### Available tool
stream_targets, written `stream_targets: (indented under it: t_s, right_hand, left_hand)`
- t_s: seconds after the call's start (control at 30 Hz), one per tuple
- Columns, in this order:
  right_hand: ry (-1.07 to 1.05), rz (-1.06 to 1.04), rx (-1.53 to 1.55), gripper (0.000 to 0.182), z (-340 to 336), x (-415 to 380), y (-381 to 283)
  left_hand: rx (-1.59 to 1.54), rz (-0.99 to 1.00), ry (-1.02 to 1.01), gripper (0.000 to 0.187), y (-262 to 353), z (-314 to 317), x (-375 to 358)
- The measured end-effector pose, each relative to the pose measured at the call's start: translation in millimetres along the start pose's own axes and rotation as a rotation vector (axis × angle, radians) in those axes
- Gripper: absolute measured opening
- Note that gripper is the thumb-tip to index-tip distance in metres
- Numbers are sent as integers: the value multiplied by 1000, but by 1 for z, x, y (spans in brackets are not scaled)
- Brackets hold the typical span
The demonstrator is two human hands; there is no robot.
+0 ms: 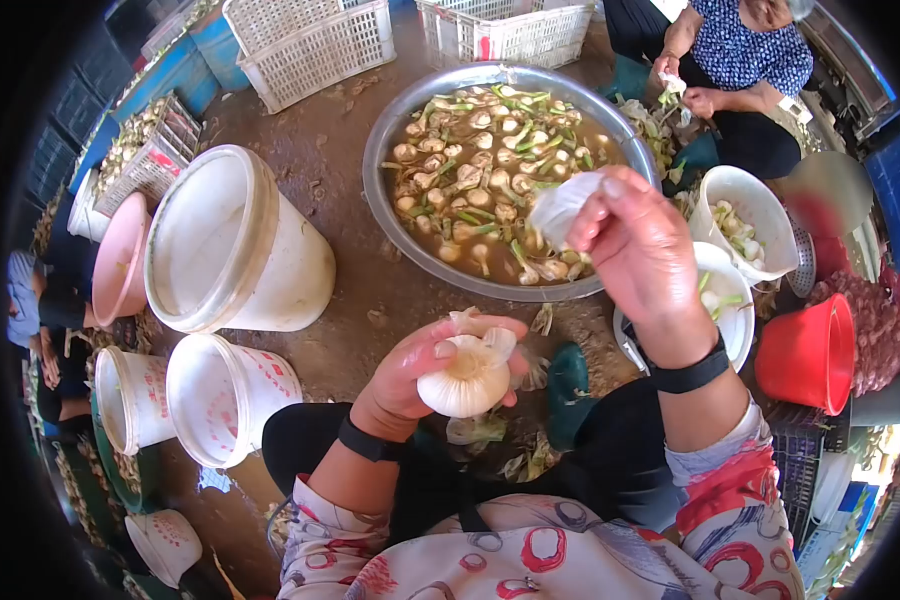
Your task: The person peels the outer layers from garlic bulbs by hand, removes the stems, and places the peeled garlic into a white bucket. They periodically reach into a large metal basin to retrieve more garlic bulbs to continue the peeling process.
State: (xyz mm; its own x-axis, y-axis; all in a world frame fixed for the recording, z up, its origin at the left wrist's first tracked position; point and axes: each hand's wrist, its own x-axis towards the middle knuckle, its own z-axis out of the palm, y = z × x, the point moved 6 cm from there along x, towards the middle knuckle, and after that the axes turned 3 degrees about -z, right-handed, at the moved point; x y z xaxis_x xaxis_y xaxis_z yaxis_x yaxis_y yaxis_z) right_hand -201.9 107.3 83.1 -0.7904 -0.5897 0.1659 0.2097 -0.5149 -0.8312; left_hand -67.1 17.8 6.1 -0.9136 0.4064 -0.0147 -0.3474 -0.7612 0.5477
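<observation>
From my place I see the left hand (pixel 408 375) gripping garlic (pixel 465 382), lower middle; the right hand (pixel 645 255) pinches peel (pixel 562 208), right of centre.

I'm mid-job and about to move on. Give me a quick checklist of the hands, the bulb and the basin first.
1. Left hand supporting the garlic bulb: ok, fingers curved around it.
2. Right hand pinching the thin white piece: ok, held apart from the bulb.
3. Bulb free of loose skin: not ok, papery flaps stand out at its top.
4. Metal basin stocked: ok, many bulbs with green stems lie in brownish water.
5. Right hand clear of the basin rim: cannot tell, they overlap in this single view.
6. Bulb's hidden side sound: cannot tell, it faces away.
</observation>
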Motion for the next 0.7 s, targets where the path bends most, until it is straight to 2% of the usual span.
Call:
stream_targets:
  t_s: [0.03, 0.1, 0.13, 0.17, 0.2, 0.23, 0.27, 0.3, 0.37, 0.4, 0.43, 0.47, 0.5, 0.57, 0.63, 0.7]
  right_hand:
    - [-8, 5, -7, 11, -2, -1, -4]
    - [-72, 193, -801, 14, -6, -7, 0]
    - [-359, 335, -1231, 21, -11, -12, 27]
    - [-481, 541, -1333, 26, -21, -25, 58]
    - [-750, 659, -1610, 24, -19, -37, 78]
    - [-700, 601, -1518, 28, -11, -42, 84]
    - [-656, 545, -1431, 33, -4, -45, 89]
    - [-672, 539, -1443, 33, -1, -49, 99]
    - [-659, 361, -781, 37, 21, -51, 106]
    - [-665, 359, -794, 37, 24, -48, 107]
    - [-647, 472, -768, 37, 24, -48, 113]
    - [-626, 586, -743, 38, 23, -48, 118]
    - [-631, 591, -759, 38, 23, -44, 120]
    - [-549, 257, -1201, 33, 15, -23, 113]
    - [-282, 394, -1434, 32, -49, 8, 140]
    - [-363, 409, -1723, 30, -107, 32, 163]
  left_hand:
    - [-5, 11, -2, 64, -2, -4, 0]
    - [-20, 183, 122, 46, 6, -17, -2]
    - [-33, 206, 168, 31, 12, -19, -4]
    - [-30, 225, 170, 31, 14, -21, -4]
    - [-88, 322, 243, 30, 19, -28, -5]
    - [-149, 417, 313, 31, 24, -35, -7]
    - [-138, 434, 323, 21, 28, -32, -8]
    - [-141, 453, 321, 21, 30, -29, -6]
    - [-7, 452, 541, 22, 31, -33, -6]
    - [-17, 465, 516, 22, 29, -38, -3]
    - [-23, 475, 510, 22, 27, -43, -5]
    - [21, 510, 612, 22, 29, -51, -11]
    - [60, 545, 715, 22, 32, -57, -16]
    - [63, 563, 786, 19, 36, -68, -24]
    - [-54, 796, 887, 17, 43, -79, -38]
    - [-112, 799, 876, 16, 44, -79, -39]
